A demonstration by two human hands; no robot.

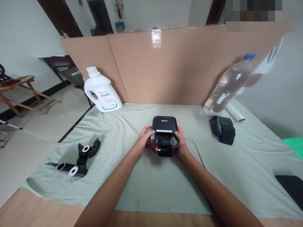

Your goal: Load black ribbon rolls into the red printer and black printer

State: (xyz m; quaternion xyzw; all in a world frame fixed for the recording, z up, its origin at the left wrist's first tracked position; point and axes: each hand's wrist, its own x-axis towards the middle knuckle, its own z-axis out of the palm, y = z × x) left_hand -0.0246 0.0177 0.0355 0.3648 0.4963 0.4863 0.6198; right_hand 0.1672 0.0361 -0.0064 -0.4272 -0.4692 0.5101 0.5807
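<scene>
A small black and red device (165, 124) with rounded corners is at the middle of the cloth-covered table. A glossy black strip (165, 148) hangs over its near side, and a white label lies across its top. My left hand (145, 138) grips the left side of the device, the thumb on its upper edge. On the right side my right hand (181, 141) holds it the same way, thumb on top. The undersides of the fingers are mostly hidden.
A white jug (104, 94) stands at the back left, before a cardboard panel (165, 66). A large clear bottle (228, 86), a white roll (234, 112) and a black strapped object (222, 130) are at the right. Black straps with white rings (81, 160) lie left.
</scene>
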